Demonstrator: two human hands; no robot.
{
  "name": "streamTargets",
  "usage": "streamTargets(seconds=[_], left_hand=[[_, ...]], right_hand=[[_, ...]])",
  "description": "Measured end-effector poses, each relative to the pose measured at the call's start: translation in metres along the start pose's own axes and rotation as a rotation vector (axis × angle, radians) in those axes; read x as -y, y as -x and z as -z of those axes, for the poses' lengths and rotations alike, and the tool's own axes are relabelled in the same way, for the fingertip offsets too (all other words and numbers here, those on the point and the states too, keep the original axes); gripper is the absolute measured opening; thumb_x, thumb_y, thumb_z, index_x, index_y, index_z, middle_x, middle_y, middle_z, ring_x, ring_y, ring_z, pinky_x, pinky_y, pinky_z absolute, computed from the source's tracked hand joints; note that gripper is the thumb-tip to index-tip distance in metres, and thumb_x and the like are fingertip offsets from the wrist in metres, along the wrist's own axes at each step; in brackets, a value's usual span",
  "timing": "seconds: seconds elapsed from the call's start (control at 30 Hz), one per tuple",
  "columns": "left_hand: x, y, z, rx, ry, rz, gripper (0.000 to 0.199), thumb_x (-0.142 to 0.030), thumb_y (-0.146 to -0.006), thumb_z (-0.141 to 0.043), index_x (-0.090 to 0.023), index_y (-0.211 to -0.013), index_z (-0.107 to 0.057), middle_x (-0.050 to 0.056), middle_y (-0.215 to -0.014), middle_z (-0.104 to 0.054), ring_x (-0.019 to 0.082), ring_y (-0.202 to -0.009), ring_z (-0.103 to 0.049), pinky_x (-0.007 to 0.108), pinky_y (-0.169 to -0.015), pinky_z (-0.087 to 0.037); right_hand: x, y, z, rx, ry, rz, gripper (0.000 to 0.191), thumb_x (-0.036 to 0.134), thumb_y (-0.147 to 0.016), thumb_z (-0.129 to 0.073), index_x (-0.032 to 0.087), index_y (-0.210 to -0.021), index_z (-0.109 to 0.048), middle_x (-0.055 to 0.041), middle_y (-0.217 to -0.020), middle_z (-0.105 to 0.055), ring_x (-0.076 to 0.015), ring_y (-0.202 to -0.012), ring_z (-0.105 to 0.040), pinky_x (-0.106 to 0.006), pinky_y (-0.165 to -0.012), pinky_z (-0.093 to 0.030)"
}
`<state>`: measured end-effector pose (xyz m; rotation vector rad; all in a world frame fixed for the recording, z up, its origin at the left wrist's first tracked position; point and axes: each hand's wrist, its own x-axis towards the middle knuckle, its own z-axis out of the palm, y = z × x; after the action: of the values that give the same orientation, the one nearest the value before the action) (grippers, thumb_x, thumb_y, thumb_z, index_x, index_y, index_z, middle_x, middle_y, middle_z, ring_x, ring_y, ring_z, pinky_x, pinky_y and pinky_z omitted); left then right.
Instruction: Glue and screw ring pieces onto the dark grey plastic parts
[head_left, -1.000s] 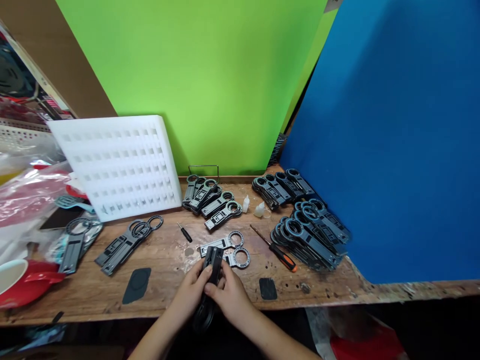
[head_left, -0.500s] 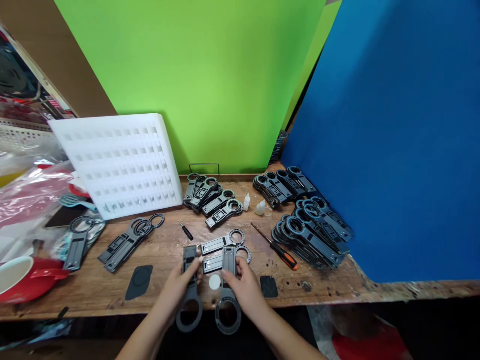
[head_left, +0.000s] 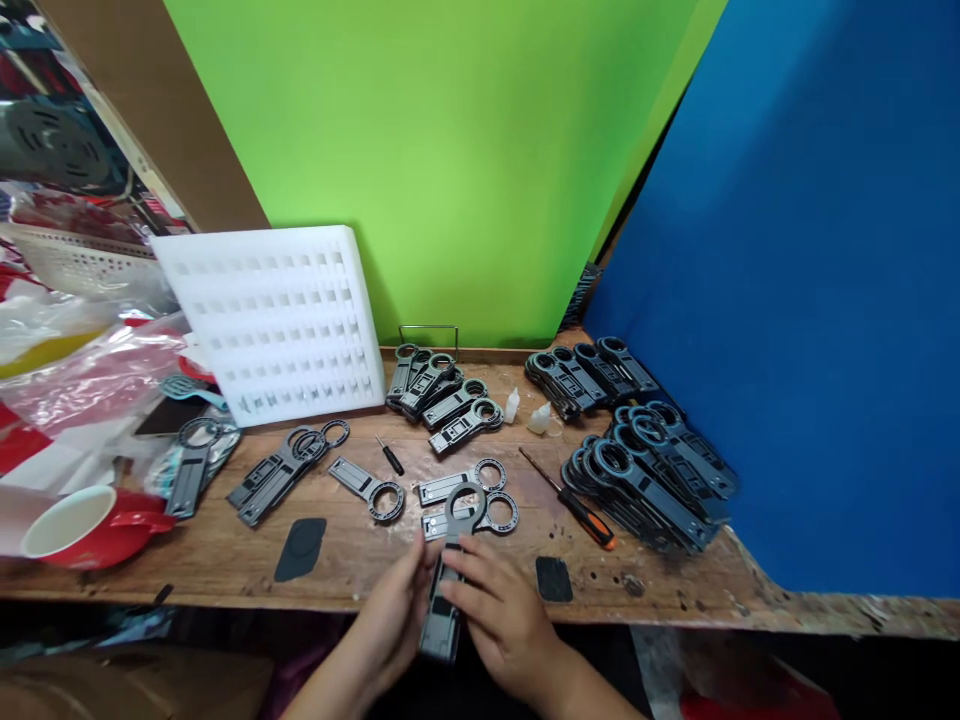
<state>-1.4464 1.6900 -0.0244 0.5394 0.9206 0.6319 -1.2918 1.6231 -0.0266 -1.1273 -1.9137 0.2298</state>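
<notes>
Between my two hands, at the bench's front edge, is a grey flat part with a ring at one end (head_left: 442, 632); its ring points away from me. My left hand (head_left: 395, 610) presses along its left side, fingers partly hidden. From the right, my right hand (head_left: 495, 610) lays its fingers over the part's middle. Just beyond lie two similar ringed parts (head_left: 442, 490), one above the other, partly covered by the held one. A single ringed part (head_left: 358, 478) rests farther left on the wood.
Piles of ringed parts (head_left: 637, 480) stand at the right and back. An orange-black screwdriver (head_left: 585, 515), a small black screwdriver (head_left: 390, 456) and small bottles (head_left: 512, 406) lie around. A white foam block (head_left: 277, 330) leans at the back left; a red cup (head_left: 112, 545) sits left.
Before, each hand held its own ringed part with the ring toward me. Now one lies on the bench to the left, and both hands hold one part, ring turned away. The view has shifted.
</notes>
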Motion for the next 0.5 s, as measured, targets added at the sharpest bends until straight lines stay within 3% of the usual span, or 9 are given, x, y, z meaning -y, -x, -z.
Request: streamTargets(seconds=[0.1, 0.27, 0.5], left_hand=[[0.011, 0.007, -0.024, 0.007, 0.239, 0.146, 0.033, -0.037, -0.083, -0.056, -0.013, -0.103, -0.066, 0.011, -0.093, -0.073, 0.025, -0.094, -0.067, 0.035, -0.084, -0.051], [0.011, 0.003, -0.031, 0.037, 0.346, 0.150, 0.033, -0.032, -0.085, -0.054, -0.015, -0.113, -0.062, 0.009, -0.097, -0.073, 0.022, -0.092, -0.067, 0.033, -0.085, -0.052], [0.013, -0.001, -0.033, 0.001, 0.283, 0.078, 0.034, -0.029, -0.080, -0.061, -0.019, -0.113, -0.062, 0.007, -0.102, -0.072, 0.021, -0.096, -0.067, 0.030, -0.084, -0.053]], right_hand=[[-0.001, 0.002, -0.006, 0.043, 0.032, -0.080, 0.047, 0.007, -0.080, -0.044, 0.025, -0.123, -0.053, -0.0068, -0.119, -0.062, -0.0207, -0.119, -0.051, -0.042, -0.096, -0.047], [-0.003, 0.001, -0.011, -0.030, 0.225, -0.331, 0.048, 0.022, -0.084, -0.051, 0.021, -0.132, -0.045, -0.0132, -0.115, -0.058, -0.0251, -0.106, -0.056, -0.044, -0.087, -0.051], [0.000, -0.009, -0.006, -0.081, 0.116, -0.460, 0.018, 0.021, -0.081, -0.055, 0.021, -0.099, -0.059, -0.0076, -0.101, -0.059, -0.0214, -0.097, -0.056, -0.036, -0.084, -0.049]])
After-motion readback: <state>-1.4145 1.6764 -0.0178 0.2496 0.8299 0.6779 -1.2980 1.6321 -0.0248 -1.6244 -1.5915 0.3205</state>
